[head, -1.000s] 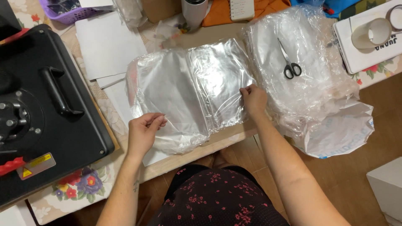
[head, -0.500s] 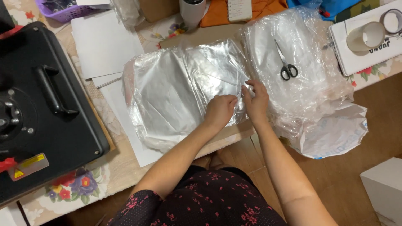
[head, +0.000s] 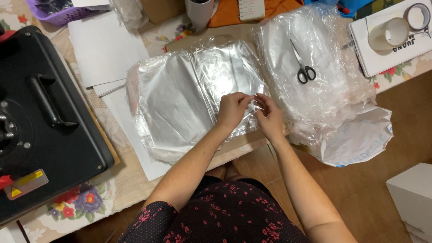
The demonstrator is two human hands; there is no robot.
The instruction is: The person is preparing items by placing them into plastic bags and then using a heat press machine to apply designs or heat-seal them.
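A black heat press (head: 40, 121) fills the table's left side, beside a stack of clear plastic bags (head: 189, 94) at centre. The left hand (head: 231, 110) and right hand (head: 270, 114) pinch that stack's right edge, while scissors (head: 302, 65) lie on a neighbouring pile.

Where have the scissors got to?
In the head view the scissors lie on the crinkled clear plastic pile, up right of both hands, left of the tape rolls.
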